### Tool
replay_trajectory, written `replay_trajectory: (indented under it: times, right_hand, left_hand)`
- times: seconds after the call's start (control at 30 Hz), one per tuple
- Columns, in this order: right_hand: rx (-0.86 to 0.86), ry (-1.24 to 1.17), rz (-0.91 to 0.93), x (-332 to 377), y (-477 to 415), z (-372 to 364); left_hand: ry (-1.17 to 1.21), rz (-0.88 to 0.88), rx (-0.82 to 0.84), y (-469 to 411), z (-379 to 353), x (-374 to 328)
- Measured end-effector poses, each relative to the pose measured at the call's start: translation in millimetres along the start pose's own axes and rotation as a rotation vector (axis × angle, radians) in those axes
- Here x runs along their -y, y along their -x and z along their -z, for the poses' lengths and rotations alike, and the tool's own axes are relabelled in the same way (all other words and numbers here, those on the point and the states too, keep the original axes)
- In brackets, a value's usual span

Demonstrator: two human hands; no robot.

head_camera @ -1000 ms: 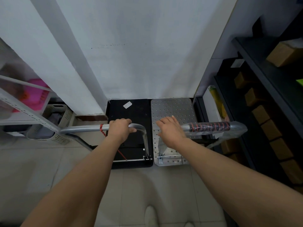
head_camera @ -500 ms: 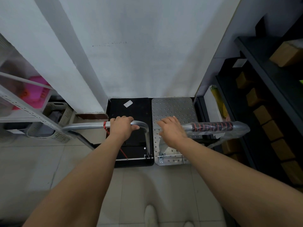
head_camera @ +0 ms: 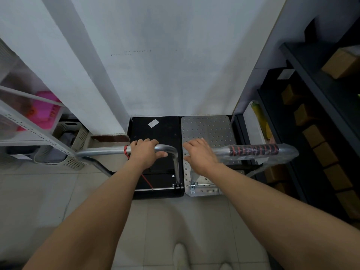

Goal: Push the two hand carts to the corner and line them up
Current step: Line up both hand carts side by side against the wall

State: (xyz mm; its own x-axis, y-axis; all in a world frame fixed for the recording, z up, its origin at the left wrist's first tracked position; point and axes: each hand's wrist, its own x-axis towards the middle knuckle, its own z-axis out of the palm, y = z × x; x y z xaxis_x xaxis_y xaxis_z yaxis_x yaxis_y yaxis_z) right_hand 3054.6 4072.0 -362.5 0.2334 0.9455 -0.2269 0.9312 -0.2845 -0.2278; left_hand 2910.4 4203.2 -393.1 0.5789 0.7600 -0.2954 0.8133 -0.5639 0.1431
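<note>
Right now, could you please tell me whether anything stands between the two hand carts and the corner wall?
Nothing visible does: the black cart and the silver cart sit side by side, both decks appearing to reach the base of the wall.

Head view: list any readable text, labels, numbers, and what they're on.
No text is legible.
Small white sticker on the black platform hand cart: print too small to read.
White label on the black box at right: too blurred to read.
Faint dotted marks on the white wall: not readable as characters.
</note>
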Motion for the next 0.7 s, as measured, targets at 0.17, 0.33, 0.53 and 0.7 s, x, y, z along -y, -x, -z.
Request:
replay_trajectory:
  times: [0.17,0.33,0.53,0.7]
  right_hand:
    - [0.013,-0.026,0.002,4.8,-1.0,0.1]
    - [0.018,-0.029,0.02,11.3,-2.6,0.7]
    - [0.026,-0.039,0.002,15.6,-2.3,0.5]
    - [0.011,-0.078,-0.011,20.5,0.1,6.1]
  left_hand:
    - [0.104,-0.058,0.046,2.0,7.6,11.1]
    - [0.05,-0.043,0.023,5.0,9.5,22.0]
    - [0.062,-0.033,-0.009,12.2,9.2,32.9]
    - [0.15,-0.045,-0.065,18.9,14.5,33.0]
